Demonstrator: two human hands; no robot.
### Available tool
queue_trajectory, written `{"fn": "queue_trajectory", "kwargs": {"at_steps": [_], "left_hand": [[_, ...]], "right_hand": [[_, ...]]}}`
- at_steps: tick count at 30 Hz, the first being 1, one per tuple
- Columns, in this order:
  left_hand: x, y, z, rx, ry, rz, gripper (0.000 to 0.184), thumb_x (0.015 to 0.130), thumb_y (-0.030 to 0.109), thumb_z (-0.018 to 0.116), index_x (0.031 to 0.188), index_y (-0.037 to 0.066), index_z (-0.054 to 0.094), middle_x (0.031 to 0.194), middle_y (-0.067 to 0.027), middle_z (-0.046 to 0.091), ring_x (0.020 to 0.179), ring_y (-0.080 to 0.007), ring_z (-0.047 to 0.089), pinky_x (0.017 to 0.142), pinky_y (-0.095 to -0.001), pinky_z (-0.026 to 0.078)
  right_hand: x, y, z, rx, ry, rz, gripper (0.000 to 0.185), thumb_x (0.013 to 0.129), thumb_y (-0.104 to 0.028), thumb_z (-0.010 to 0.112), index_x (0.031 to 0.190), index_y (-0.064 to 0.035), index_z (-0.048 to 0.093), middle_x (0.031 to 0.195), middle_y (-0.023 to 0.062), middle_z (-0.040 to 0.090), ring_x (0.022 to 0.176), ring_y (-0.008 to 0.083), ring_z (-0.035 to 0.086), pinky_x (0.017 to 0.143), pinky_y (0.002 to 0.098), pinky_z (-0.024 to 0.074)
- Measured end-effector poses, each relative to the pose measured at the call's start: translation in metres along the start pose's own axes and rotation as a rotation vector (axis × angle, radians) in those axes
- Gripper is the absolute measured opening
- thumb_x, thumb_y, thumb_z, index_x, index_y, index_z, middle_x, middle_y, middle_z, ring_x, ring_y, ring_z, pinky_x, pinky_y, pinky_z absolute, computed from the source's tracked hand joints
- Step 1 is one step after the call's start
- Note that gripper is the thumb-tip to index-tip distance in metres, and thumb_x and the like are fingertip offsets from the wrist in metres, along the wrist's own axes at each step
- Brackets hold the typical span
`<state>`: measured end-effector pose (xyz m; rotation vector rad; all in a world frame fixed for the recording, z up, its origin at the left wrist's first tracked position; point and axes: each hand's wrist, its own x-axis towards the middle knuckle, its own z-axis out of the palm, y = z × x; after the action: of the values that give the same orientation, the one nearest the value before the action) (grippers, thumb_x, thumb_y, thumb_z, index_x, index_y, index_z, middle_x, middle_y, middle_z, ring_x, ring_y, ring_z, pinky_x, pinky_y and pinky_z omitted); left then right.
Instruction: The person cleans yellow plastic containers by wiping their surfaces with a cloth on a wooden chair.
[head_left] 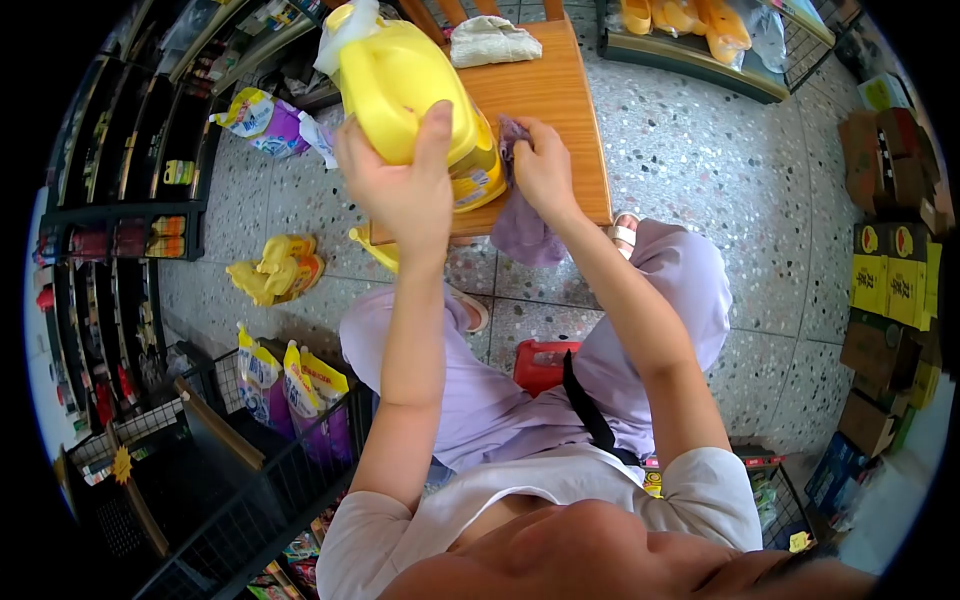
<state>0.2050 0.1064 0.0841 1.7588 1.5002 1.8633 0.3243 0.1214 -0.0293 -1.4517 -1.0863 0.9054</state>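
Note:
A large yellow jug (395, 75) with a label on its side is tilted over the wooden chair seat (565, 80). Around its lower body my left hand (400, 180) is closed, thumb up along the side. My right hand (543, 168) grips a purple cloth (525, 225) beside the jug's labelled end. Part of the cloth hangs over the seat's front edge. Whitish plastic covers the jug's top end. Farther back on the seat lies a folded light cloth (495, 42).
Yellow jugs (280, 270) stand on the speckled floor to the left, near a purple-and-white bag (265, 125). Purple-and-yellow bags (310, 385) sit in a wire rack at lower left. Cardboard boxes (885, 165) are stacked at right. A red stool (540, 367) shows between the legs.

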Motion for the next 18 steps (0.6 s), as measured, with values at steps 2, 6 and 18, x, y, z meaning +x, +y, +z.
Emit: {"fn": "queue_trajectory", "kwargs": {"at_steps": [2,6,18], "left_hand": [[-0.003,0.006,0.006,0.17,-0.001,0.14,0.035,0.087,0.021,0.081,0.108,-0.001,0.063,0.105,-0.0089,0.061,0.096,-0.0182,0.06,0.087,-0.0337,0.049],[-0.007,0.007,0.015,0.101,0.051,0.066,0.042,0.087,0.03,0.081,0.107,-0.002,0.063,0.106,-0.011,0.058,0.099,-0.0239,0.058,0.09,-0.0382,0.046],[-0.007,0.012,0.017,0.133,0.044,0.083,0.053,0.087,0.044,0.077,0.107,-0.001,0.06,0.105,-0.0137,0.058,0.104,-0.0333,0.053,0.093,-0.0468,0.041]], "right_hand": [[-0.005,0.008,0.006,-0.085,-0.013,-0.057,0.036,0.09,-0.004,0.05,0.123,0.0035,0.063,0.113,0.0257,0.061,0.107,0.0404,0.06,0.096,0.0451,0.0466],[-0.015,0.014,0.01,-0.108,0.022,-0.045,0.033,0.093,-0.003,0.05,0.123,0.0058,0.061,0.111,0.0266,0.059,0.104,0.0417,0.059,0.094,0.0454,0.047],[-0.066,0.017,0.018,-0.046,-0.027,-0.076,0.047,0.097,0.003,0.04,0.142,0.0127,0.03,0.117,0.0283,0.042,0.102,0.0397,0.049,0.096,0.041,0.0428]]}}
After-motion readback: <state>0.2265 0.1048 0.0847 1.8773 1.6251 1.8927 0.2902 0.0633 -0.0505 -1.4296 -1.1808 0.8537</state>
